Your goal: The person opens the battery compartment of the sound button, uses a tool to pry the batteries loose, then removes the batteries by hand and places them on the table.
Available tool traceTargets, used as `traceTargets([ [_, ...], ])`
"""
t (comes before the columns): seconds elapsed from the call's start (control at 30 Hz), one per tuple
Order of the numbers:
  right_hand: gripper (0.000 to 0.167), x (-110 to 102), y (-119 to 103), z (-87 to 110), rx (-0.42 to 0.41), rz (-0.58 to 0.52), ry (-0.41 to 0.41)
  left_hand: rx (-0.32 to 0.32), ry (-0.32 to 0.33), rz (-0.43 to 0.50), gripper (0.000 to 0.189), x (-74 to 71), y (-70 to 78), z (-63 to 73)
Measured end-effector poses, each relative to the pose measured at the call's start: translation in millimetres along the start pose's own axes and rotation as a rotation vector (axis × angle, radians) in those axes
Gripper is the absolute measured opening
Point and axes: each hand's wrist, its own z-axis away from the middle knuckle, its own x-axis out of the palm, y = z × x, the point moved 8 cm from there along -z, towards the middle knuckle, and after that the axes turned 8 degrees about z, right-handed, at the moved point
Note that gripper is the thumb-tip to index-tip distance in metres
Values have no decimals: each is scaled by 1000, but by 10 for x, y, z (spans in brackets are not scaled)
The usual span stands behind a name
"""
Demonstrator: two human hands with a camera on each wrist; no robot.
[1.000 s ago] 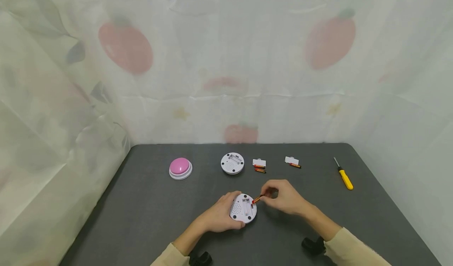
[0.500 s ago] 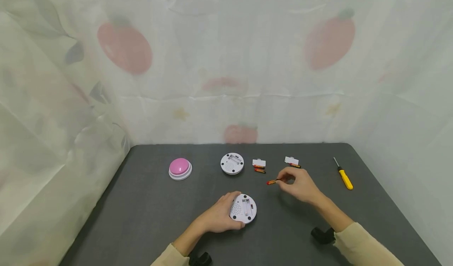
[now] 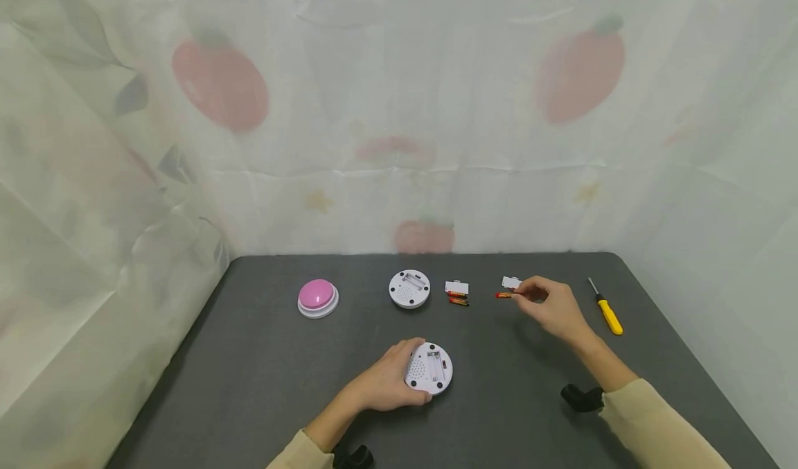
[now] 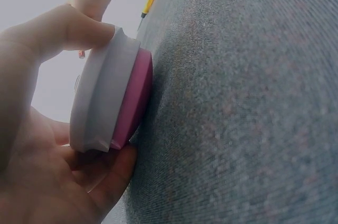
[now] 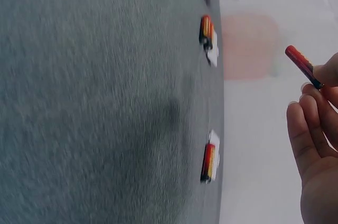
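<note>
Currently, left hand [image 3: 389,380] grips a pink-domed white disc [image 3: 429,368]; right hand [image 3: 553,307] pinches a red-black battery [image 5: 302,64].

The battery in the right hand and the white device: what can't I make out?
Battery: lettering too small, head view; blurred, right wrist view. Right hand covers one end, head view.
White device: left part behind the left hand, head view.
Pink dome: beneath the device, head view; turned tableward, left wrist view.
</note>
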Motion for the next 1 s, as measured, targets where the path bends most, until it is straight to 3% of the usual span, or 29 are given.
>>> traceTargets([
  [0.23, 7, -112, 258, -10, 93, 51, 36, -7, -6, -1, 92, 10, 1, -6],
  [0.6, 12, -108, 616, -23, 219, 121, 8, -16, -6, -9, 92, -9, 5, -11],
  [0.8, 16, -23, 824, 3, 295, 157, -63, -16, -2, -14, 92, -17, 17, -7],
  [1.0, 17, 62, 903, -4, 292, 220, -125, -22, -3, -12, 92, -13, 12, -2],
])
